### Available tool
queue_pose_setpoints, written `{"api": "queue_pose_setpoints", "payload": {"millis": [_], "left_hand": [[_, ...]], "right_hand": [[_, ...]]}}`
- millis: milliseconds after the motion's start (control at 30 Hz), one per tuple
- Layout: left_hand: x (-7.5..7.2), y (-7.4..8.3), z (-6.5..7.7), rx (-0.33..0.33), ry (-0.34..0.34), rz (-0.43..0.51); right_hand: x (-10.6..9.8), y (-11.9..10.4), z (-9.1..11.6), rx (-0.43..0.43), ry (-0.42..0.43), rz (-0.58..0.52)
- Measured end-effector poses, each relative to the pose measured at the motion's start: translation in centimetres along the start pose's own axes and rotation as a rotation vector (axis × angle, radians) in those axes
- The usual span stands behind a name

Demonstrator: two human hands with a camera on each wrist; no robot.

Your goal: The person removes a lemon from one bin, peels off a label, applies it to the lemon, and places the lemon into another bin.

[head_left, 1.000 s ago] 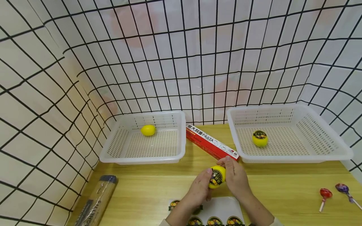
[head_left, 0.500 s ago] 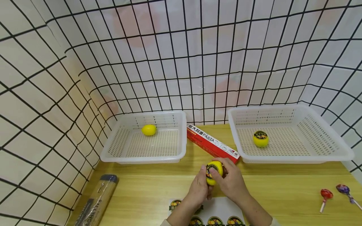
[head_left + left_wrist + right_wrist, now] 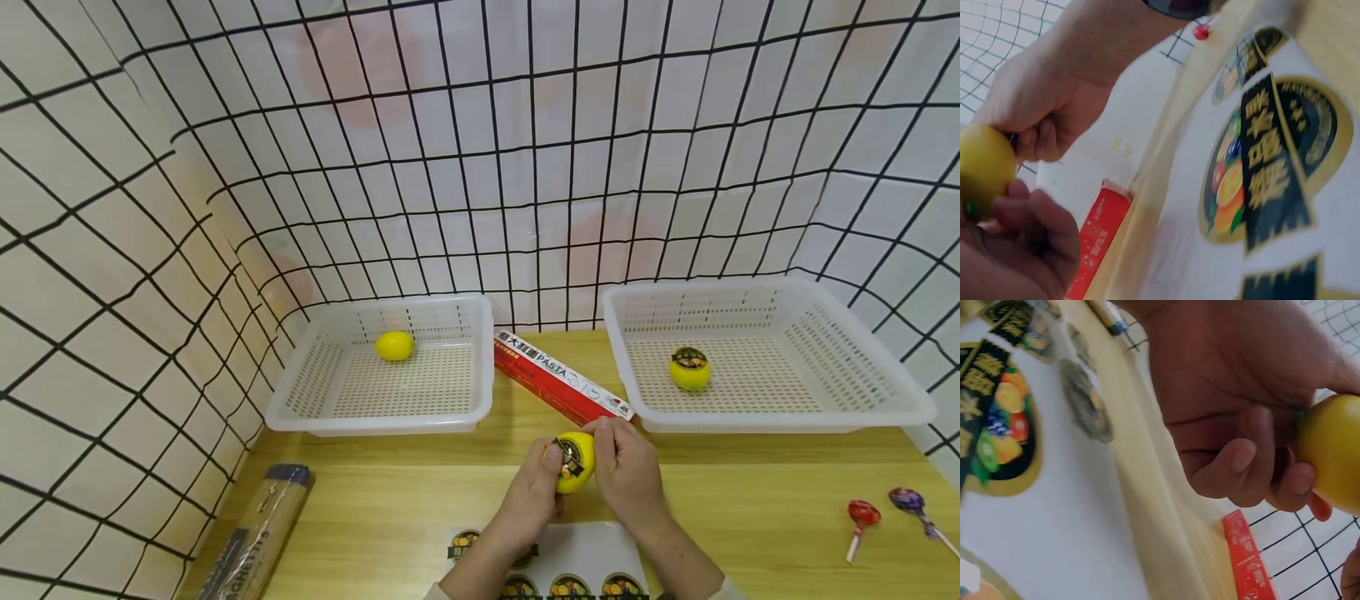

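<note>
- Lower centre of the frame: the left hand point(image 3: 528, 492) grips a yellow fruit point(image 3: 577, 463), thumb on its label point(image 3: 572, 455).
- The right hand point(image 3: 628, 473) is at the fruit's right side, fingers bent; whether it grips cannot be told.
- A sticker sheet point(image 3: 588, 548) lies below.

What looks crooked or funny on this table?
The red pasta box lies slanted between the left basket and right basket, which stand straighter. Two lollipops lie loose on the right side. I see nothing spilled.
</note>
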State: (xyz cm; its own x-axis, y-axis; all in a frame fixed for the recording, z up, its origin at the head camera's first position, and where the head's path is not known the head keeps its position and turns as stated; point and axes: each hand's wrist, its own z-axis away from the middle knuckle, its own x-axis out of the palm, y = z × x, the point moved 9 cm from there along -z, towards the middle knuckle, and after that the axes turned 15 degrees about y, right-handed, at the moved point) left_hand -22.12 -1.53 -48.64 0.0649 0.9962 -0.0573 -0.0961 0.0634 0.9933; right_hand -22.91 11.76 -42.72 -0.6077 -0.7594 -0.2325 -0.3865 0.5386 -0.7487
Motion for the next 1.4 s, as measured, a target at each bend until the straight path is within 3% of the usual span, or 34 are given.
{"api": "queue_pose_setpoints", "payload": {"millis": [233,400,500,733,967,1233,1400], "left_hand": [[0.0,0.4,0.2,0.022,-0.042,-0.02],[-1.0,-0.1,-0.7,-0.023,0.017,0.016],[-1.4,-0.3,-1.1,-0.047,0.043,0.064],[-1.7,-0.6,-1.3,-0.087,0.06,0.099],[-1.7,-0.6,-1.3,-0.11,0.073,0.116],[-2.1,-1.0,-1.5,-0.121,0.082,0.136],[-2.4,-0.9,-1.6,-0.096,0.096,0.079]], "right_hand": [[0.1,1.1,-0.3,0.165,-0.092,0.039],[-1.0,2.5,0.2,0.284,-0.142,0.068],[-2.5,3.7,0.2,0.336,-0.096,0.075],[-7.3,7.3,-0.9,0.477,0.112,0.089],[-10.8,10.8,-2.3,0.589,0.206,0.134],[-12.6,13.4,-3.6,0.635,0.272,0.143],[-13.0,14.2,-4.0,0.646,0.274,0.176]]}}
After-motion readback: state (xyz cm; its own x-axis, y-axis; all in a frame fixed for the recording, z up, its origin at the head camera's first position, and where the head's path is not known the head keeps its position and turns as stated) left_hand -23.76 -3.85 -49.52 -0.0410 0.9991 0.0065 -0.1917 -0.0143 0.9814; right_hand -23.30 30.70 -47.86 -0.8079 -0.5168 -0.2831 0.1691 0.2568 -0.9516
